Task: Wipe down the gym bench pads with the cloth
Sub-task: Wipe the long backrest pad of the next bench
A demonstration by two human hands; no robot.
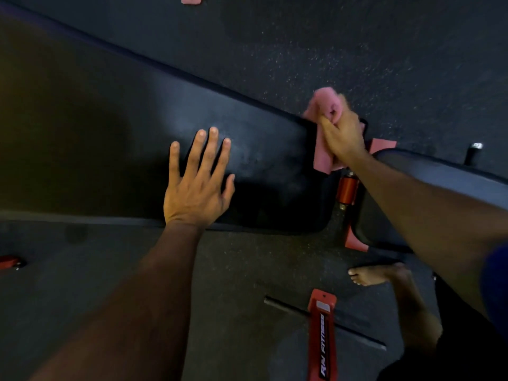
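1. The left hand (196, 185) lies flat on the long black pad (261, 160) of the bench, palm down, its fingers (211, 149) straight and spread wide, holding nothing.
2. The right hand (343, 136) is at the far end corner of that pad, its fingers curled tight round a bunched pink cloth (327, 105).
3. Part of the cloth bulges above the fist; another part hangs below it, over the pad's end and into the gap between the two pads.
4. A second black pad (439, 182) starts just beside the first, to the right, under the right forearm.
5. In the gap, an orange-red metal cylinder (347, 189) of the frame shows.
6. On the dark speckled floor (330, 50) a red frame foot (321, 336) bears white lettering that reads "RW FITNESS"; a small pale label above it is too blurred to read.
7. A bare foot (376, 274) stands on the floor near the second pad.
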